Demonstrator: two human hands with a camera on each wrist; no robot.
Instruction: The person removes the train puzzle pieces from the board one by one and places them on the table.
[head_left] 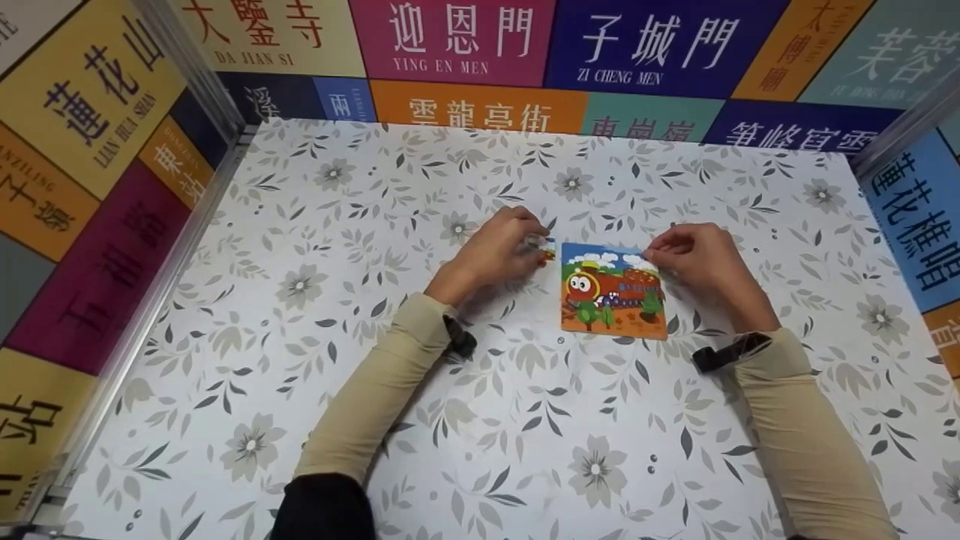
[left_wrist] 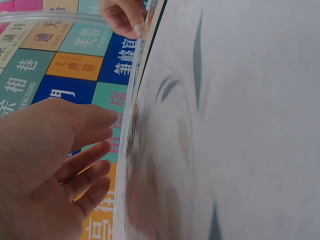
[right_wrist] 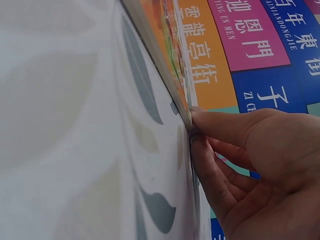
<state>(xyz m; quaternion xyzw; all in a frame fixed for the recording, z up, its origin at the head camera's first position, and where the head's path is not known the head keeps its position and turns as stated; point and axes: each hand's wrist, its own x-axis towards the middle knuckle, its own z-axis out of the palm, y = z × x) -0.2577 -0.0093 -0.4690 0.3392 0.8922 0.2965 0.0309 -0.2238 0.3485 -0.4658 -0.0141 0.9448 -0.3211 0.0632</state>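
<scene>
A square, thick-edged picture board [head_left: 611, 304] lies on the table, printed with a cartoon train, trees and clouds. At its upper right corner, my right hand [head_left: 697, 259] pinches the edge between thumb and forefinger. The right wrist view shows the board's side [right_wrist: 162, 70] meeting those fingertips. To the left of the board is my left hand [head_left: 499, 244], palm down with loosely bent fingers. Small colourful pieces [head_left: 550, 249] lie beside its fingertips, partly covered by the hand. In the left wrist view the left hand [left_wrist: 65, 160] shows nothing between thumb and fingers.
The table [head_left: 525, 420] has a white covering with grey flowers and leaves. Upright panels [head_left: 457, 37] with coloured blocks and large characters stand along the back and sides. Dark straps [head_left: 731, 352] circle both wrists.
</scene>
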